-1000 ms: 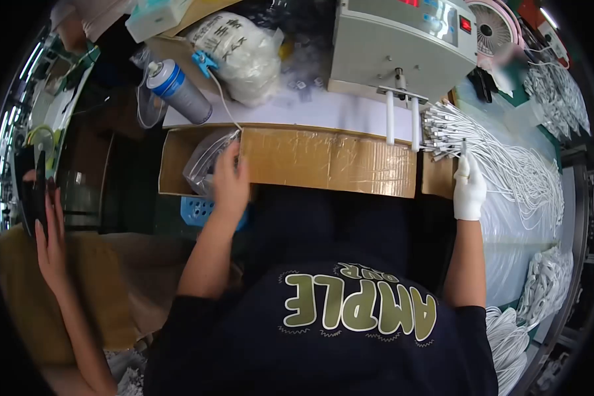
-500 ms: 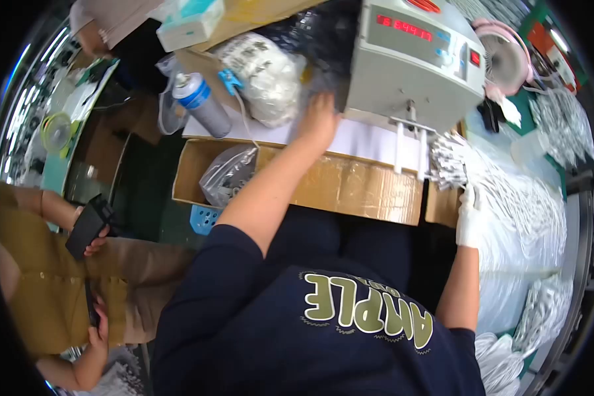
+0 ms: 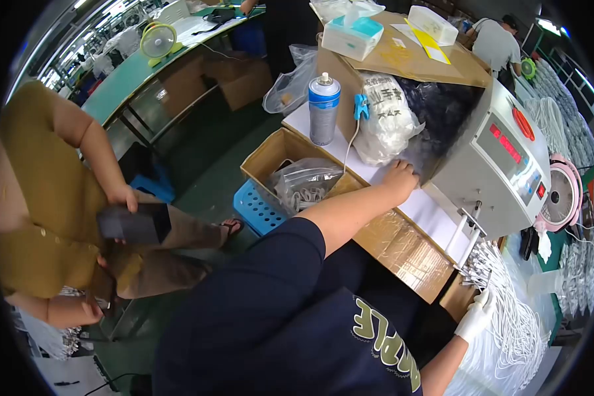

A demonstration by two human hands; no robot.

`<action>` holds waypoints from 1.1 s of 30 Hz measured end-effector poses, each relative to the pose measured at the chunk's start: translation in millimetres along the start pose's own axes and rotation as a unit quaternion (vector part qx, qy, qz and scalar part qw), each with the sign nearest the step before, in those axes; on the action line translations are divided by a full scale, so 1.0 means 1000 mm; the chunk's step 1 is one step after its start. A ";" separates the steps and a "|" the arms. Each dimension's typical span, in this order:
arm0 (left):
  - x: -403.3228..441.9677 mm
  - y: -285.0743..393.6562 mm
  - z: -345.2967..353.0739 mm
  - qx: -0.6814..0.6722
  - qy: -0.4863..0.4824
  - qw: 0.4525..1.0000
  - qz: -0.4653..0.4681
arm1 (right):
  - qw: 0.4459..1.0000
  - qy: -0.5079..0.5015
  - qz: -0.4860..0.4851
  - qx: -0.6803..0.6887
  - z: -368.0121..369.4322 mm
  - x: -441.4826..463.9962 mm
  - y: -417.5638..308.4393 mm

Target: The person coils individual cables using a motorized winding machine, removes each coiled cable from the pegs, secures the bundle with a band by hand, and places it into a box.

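Observation:
My bare left hand (image 3: 401, 181) lies on the white ledge between a white plastic-wrapped bundle (image 3: 383, 129) and a grey counting machine (image 3: 488, 165). Its fingers are loosely stretched toward the dark plastic bag (image 3: 442, 109) behind; I see nothing held in them. At the right, my right hand (image 3: 475, 318) wears a white glove. Its fingers are drawn together at the end of a heap of white cables (image 3: 508, 323), seemingly pinching a cable; the fingertips are small and hard to make out. Two white rods (image 3: 465, 241) stick out from the machine above that hand.
A spray can (image 3: 323, 111) stands on the ledge. Below it, a cardboard box (image 3: 264, 155) holds a bag of cables (image 3: 307, 188), beside a blue basket (image 3: 257, 208). On the left, another person (image 3: 53, 198) holds a dark box (image 3: 135, 223). A pink fan (image 3: 561, 191) stands far right.
The view has swung left, so the machine and ledge sit farther right. My left hand stays by the wrapped bundle, my right hand at the cables. The other person's dark box has shifted.

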State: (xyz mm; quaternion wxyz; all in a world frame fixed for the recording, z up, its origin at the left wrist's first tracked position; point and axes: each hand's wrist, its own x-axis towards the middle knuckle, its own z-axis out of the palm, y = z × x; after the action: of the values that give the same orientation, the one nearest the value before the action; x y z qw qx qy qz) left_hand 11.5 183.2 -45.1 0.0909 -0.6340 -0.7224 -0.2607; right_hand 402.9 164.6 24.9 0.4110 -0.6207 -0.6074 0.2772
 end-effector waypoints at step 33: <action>-0.081 0.042 -0.094 -0.302 -0.059 0.948 -0.084 | 0.894 -0.190 -0.316 -0.256 0.022 0.041 -0.079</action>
State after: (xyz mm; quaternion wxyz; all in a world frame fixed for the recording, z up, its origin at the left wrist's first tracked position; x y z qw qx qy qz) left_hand 47.4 69.2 8.1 -0.1694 -0.5831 -0.6645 -0.4355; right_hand 346.8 203.1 87.3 0.1805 -0.4157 -0.8878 0.0803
